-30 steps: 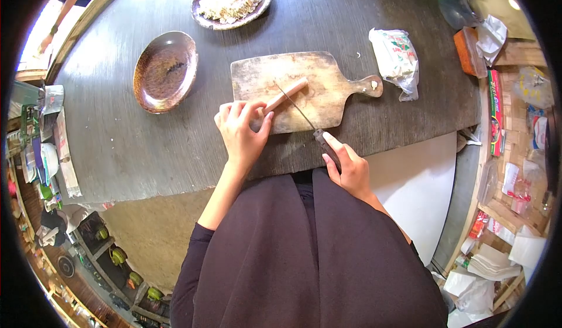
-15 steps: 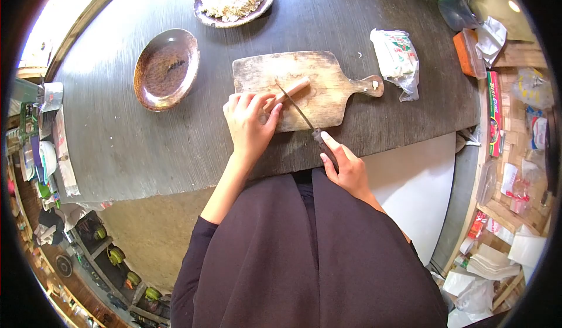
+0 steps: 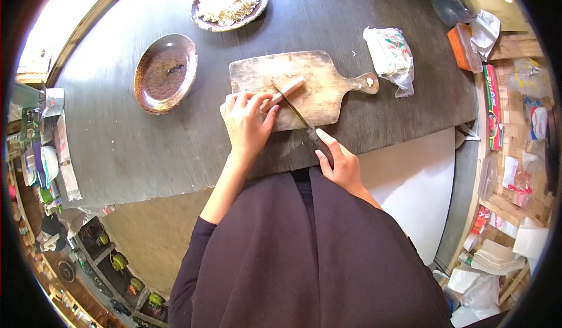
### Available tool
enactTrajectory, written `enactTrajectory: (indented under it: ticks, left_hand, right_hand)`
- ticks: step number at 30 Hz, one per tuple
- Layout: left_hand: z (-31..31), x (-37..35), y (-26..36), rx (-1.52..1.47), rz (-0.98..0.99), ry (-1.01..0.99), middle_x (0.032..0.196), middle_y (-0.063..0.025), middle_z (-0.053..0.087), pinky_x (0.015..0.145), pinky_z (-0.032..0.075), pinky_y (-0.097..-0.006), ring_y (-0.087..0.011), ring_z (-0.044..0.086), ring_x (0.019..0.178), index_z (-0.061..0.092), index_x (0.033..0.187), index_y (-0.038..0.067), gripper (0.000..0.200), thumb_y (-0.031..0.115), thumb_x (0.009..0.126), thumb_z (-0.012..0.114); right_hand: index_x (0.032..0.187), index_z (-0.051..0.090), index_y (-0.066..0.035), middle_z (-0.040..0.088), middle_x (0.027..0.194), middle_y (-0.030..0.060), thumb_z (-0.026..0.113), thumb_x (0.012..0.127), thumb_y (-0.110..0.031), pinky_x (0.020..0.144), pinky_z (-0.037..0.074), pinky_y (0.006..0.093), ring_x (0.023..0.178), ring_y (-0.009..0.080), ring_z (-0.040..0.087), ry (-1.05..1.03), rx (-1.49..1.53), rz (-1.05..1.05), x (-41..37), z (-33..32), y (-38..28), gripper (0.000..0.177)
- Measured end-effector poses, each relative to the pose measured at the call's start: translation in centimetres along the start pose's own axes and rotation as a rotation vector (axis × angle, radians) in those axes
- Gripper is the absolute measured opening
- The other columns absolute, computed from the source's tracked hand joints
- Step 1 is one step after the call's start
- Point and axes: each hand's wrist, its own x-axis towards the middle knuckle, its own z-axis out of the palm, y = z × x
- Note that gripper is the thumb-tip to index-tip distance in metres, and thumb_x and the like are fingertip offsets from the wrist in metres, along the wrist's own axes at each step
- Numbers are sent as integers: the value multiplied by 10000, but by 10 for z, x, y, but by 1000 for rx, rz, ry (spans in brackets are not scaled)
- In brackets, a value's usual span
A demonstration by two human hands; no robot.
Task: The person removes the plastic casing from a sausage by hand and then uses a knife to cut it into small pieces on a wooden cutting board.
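Observation:
A pale pink sausage (image 3: 294, 85) lies at a slant on the wooden cutting board (image 3: 316, 67). My left hand (image 3: 244, 123) pinches its near end, fingers curled over it at the board's left side. In my right hand (image 3: 342, 167) is a knife (image 3: 299, 115) with a dark handle, gripped near the board's front edge. The thin blade crosses the sausage just beyond my left fingertips; whether it has cut in cannot be made out. A small pale bit rests on the board's handle.
Left of the board stands a brown oval plate (image 3: 141, 88). Behind it, another plate (image 3: 196, 20) holds shredded pale food (image 3: 229, 3). A white plastic packet (image 3: 389, 55) lies to the right, and an orange-filled container (image 3: 464, 48) sits at the table's right edge.
The view has shifted slightly, so the board and packet appear a little further left. Both hands keep their holds, with the knife still across the sausage.

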Motion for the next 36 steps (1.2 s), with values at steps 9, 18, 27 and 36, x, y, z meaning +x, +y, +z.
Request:
enactTrajectory:
  ticks: [9, 18, 27, 36]
  left_hand:
    - [-12, 9, -15, 23, 120, 13, 1074, 3, 661, 1002, 356, -440, -269, 548, 1130, 731, 1033, 192, 243, 191, 797, 787]
    - [-10, -5, -12, -47, 119, -26, 1251, -40, 609, 1086, 319, -480, -306, 494, 1235, 740, 1093, 200, 312, 205, 788, 807]
    - [-7, -7, -1, -67, -13, 28, 1217, -61, 651, 1077, 319, -463, -293, 525, 1190, 630, 1285, 131, 616, 252, 729, 866]
    - [0, -17, -10, -201, -104, 118, 1218, -12, 702, 1097, 250, -431, -218, 519, 1208, 381, 1476, 80, 944, 274, 709, 898]
  right_hand:
    - [1399, 553, -162, 720, 1051, 167, 692, 922, -142, 734, 574, 393, 889, 355, 715, -45, 98, 62, -4, -7, -5, 497]
    - [1388, 558, -127, 715, 1123, 184, 691, 923, -105, 788, 578, 384, 954, 353, 722, -13, 171, 34, -10, -9, -2, 484]
    - [1386, 564, -134, 720, 1100, 168, 697, 919, -111, 756, 578, 378, 920, 337, 726, -16, 170, 25, -14, -9, -6, 486]
    - [1404, 562, -179, 672, 895, 104, 698, 919, -172, 610, 550, 402, 686, 318, 670, -28, 44, -52, -7, -2, -11, 504]
